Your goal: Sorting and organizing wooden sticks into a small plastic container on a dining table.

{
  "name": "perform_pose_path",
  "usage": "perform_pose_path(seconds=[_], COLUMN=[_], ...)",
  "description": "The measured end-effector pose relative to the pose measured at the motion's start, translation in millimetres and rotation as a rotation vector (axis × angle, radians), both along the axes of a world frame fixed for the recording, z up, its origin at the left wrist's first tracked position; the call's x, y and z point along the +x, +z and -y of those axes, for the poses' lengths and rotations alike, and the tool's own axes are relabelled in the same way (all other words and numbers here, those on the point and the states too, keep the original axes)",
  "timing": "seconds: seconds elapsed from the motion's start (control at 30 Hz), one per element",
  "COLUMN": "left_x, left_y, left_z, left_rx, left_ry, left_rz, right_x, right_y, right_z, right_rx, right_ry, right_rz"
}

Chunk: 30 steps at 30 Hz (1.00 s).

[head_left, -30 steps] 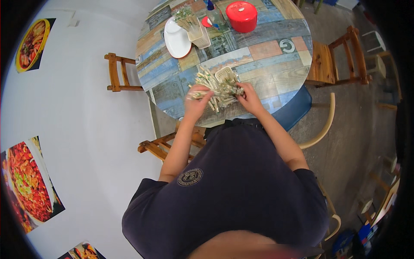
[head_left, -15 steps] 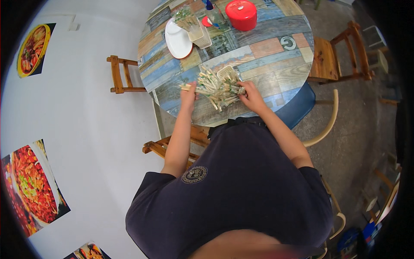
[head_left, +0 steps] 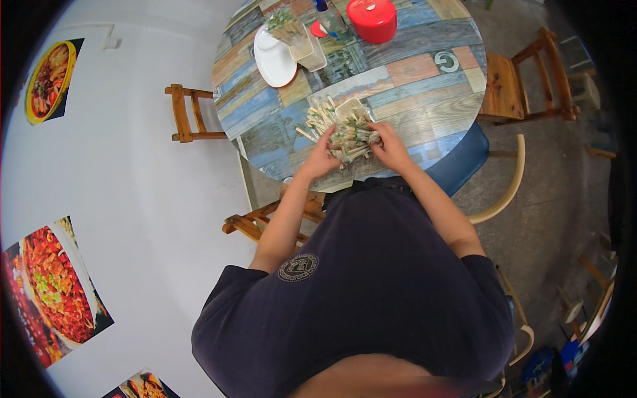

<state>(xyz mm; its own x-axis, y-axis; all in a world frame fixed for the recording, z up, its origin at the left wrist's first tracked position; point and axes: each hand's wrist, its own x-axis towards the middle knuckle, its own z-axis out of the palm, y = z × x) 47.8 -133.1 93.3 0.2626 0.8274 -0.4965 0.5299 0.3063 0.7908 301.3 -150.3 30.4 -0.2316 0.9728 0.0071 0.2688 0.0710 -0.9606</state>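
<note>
A loose heap of paper-wrapped disposable chopsticks (head_left: 321, 117) with green marks lies near the front edge of the round table. My left hand (head_left: 321, 160) curves round the near left side of the heap, thumb and fingers against the sticks. On the other side, my right hand (head_left: 390, 147) is closed on the ends of a bundle of chopsticks (head_left: 355, 135), which lies between both hands. Just behind the bundle stands a beige plastic container (head_left: 352, 107), partly hidden by the sticks. The fingertips of both hands are partly hidden.
Farther back on the wood-patterned table (head_left: 424, 109) are a white oval dish (head_left: 275, 63), a beige holder (head_left: 313, 56) with bagged sticks, a bottle (head_left: 330, 23) and a red lidded pot (head_left: 371, 20). Wooden chairs (head_left: 192, 113) and a blue-seated chair (head_left: 461, 162) surround it.
My left hand has moved right, from the outer left with a bundle of chopsticks in it, to the heap's near side. The sticks between my hands now lie more bunched together.
</note>
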Motion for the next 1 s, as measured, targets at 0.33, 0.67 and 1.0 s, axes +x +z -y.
perform_pose_path(seconds=[0.33,0.67,1.0], left_x=[44.5,42.2,-5.7], left_y=[-46.8,-3.9,57.4], left_z=[25.8,40.7,43.9], left_rx=[0.364,0.607,0.436], left_ry=[0.239,0.299,0.844], left_rz=[0.243,0.100,0.319], right_x=[-0.1,3.2,1.5], right_y=[0.6,-2.9,0.4], right_z=[-3.0,-4.6,-5.6], right_rx=[0.037,0.065,-0.039], right_ry=[0.028,0.024,0.070], right_rz=[-0.005,-0.031,-0.062])
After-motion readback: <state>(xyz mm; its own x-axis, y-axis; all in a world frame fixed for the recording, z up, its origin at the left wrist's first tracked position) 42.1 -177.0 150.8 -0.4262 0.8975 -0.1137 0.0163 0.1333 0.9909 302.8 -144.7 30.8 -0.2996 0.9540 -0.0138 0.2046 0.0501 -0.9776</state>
